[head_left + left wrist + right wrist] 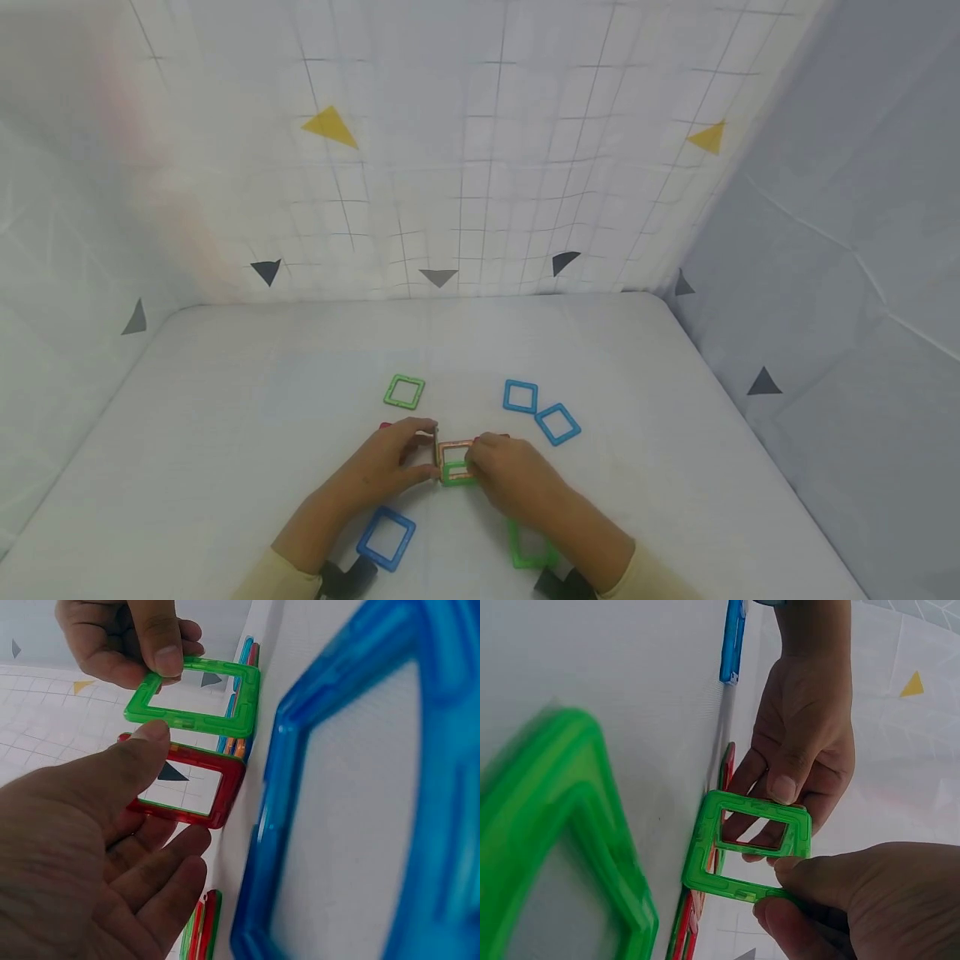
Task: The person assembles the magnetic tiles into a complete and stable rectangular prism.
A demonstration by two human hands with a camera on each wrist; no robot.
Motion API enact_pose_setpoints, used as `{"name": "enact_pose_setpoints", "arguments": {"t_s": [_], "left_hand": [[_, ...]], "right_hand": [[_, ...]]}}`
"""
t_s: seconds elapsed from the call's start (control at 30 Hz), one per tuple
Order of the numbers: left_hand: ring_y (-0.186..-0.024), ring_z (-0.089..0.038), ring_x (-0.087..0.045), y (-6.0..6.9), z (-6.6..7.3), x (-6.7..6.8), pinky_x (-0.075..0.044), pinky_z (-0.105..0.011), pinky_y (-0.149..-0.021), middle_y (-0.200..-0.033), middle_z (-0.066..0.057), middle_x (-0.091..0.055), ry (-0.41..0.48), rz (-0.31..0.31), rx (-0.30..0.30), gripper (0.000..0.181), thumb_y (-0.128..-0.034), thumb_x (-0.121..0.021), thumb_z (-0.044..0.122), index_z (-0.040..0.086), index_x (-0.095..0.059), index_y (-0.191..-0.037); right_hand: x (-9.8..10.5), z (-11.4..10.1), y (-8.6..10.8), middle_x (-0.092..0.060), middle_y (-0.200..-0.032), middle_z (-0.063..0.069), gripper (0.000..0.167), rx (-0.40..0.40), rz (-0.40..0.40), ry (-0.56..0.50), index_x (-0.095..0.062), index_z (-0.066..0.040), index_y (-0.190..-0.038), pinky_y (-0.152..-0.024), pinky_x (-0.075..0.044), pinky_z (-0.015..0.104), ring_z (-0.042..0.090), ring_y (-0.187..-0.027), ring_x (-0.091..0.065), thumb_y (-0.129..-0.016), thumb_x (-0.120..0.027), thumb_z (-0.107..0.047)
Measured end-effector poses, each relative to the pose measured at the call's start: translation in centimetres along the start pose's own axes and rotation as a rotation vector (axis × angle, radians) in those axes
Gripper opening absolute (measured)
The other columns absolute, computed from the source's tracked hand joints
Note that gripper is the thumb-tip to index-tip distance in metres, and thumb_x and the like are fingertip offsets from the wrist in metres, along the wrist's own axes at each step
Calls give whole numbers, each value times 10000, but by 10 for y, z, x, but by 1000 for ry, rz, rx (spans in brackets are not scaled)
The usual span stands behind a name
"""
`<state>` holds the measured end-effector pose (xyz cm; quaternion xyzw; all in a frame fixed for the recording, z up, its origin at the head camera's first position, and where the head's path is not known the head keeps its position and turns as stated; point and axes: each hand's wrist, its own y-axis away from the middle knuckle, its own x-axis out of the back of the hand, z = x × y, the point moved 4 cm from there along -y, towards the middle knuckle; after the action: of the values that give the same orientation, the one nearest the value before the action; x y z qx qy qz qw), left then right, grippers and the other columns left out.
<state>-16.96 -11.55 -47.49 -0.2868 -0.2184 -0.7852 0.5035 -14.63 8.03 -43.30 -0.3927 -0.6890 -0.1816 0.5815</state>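
A green square frame (739, 889) is pinched between the thumb and fingers of my right hand (517, 479), near the table surface. Beside it, a red square frame (232, 784) stands upright, held between the thumb and fingers of my left hand (382, 467). In the head view the green frame (459, 480) is in front of an orange frame (453, 444) that lies between the two hands. The right fingers cover part of the green frame's edge. Whether the green and red frames touch, I cannot tell.
Near the left forearm lies a blue frame (386, 538); a green one (532, 560) is by the right forearm. Farther back on the table (300, 367) are another green frame (404, 392) and two blue frames (521, 396), (558, 424) at the right. Red edges show beside both hands.
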Motion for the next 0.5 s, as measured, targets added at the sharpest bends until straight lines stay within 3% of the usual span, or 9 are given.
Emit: {"name": "enact_pose_setpoints", "arguments": {"t_s": [0.5], "left_hand": [[-1263, -224, -586, -1, 0, 1, -512, -437, -1012, -1345, 32, -623, 18, 1, 5, 694, -815, -778, 450, 184, -531, -1406]], "right_hand": [[-2, -2, 2, -693, -891, -52, 92, 43, 46, -22, -727, -134, -975, -726, -535, 129, 11, -743, -603, -887, -750, -118]]}}
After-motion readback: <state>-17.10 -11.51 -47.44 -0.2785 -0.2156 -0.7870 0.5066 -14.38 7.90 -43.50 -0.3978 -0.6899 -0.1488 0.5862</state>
